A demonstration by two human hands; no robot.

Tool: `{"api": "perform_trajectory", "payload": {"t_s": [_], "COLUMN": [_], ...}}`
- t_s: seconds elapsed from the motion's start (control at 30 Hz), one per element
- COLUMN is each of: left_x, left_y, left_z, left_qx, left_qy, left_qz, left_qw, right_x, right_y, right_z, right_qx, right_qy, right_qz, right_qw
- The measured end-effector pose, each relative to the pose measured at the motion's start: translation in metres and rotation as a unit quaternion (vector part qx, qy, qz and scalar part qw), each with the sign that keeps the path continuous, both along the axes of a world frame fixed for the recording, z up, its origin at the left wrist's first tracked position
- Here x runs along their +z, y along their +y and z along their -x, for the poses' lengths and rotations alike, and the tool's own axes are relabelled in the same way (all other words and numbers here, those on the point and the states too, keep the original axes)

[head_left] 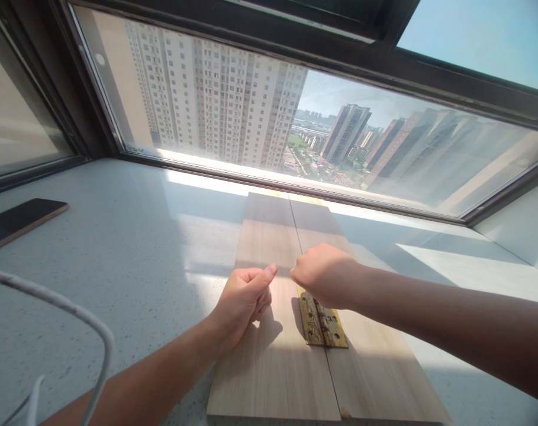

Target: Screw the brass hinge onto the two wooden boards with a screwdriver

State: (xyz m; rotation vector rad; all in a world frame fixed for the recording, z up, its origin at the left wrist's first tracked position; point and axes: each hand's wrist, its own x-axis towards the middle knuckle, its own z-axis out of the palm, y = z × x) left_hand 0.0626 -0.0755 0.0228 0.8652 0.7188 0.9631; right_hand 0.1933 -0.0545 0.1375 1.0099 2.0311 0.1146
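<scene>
A brass-coloured hinge (324, 331), worn and dark along its knuckle, lies opened flat across the seam between the left wooden board (269, 378) and the right wooden board (379, 367). Screw holes show in its leaves. My right hand (324, 273) is closed over the hinge's far end, covering that part; whatever its fingers pinch is hidden. Just left of the hinge, my left hand (246, 299) is held closed above the left board, thumb laid over curled fingers. What it may hold is out of sight, and its shadow falls on the board.
A phone (24, 222) lies on the speckled white sill (131, 236) at the left. A white cable (73, 310) loops up in the left foreground. Behind the boards' far end runs the dark window frame (295, 189), with tall buildings outside.
</scene>
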Motion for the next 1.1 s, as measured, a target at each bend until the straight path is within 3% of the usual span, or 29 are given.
{"api": "perform_trajectory", "payload": {"t_s": [0.13, 0.23, 0.3, 0.4, 0.5, 0.63, 0.8, 0.93, 1.1], "left_x": [0.007, 0.010, 0.009, 0.006, 0.006, 0.007, 0.003, -0.003, -0.007], "left_y": [0.009, 0.028, 0.042, 0.059, 0.068, 0.068, 0.064, 0.067, 0.079], "left_z": [0.007, 0.022, 0.035, 0.052, 0.063, 0.066, 0.064, 0.065, 0.078], "left_qx": [0.016, 0.048, 0.130, 0.223, 0.217, 0.236, 0.233, 0.228, 0.280], "left_qy": [0.063, 0.170, 0.258, 0.355, 0.386, 0.423, 0.462, 0.461, 0.435], "left_qz": [0.004, -0.088, -0.161, -0.193, -0.282, -0.295, -0.367, -0.380, -0.296], "left_qw": [0.998, 0.980, 0.944, 0.887, 0.851, 0.824, 0.773, 0.769, 0.803], "right_x": [0.000, -0.001, -0.002, -0.004, -0.005, -0.004, -0.004, -0.006, -0.005], "right_y": [0.000, 0.000, 0.000, 0.001, 0.001, 0.001, 0.001, 0.003, 0.006], "right_z": [0.000, -0.002, -0.004, -0.006, -0.006, -0.008, -0.011, -0.013, -0.013], "right_qx": [-0.008, -0.004, 0.000, 0.002, 0.003, 0.003, 0.023, 0.029, 0.016], "right_qy": [-0.006, -0.002, 0.000, 0.003, 0.004, 0.010, 0.015, 0.015, 0.016], "right_qz": [0.003, 0.002, 0.000, 0.000, 0.001, 0.004, 0.003, 0.000, 0.003], "right_qw": [1.000, 1.000, 1.000, 1.000, 1.000, 1.000, 1.000, 0.999, 1.000]}}
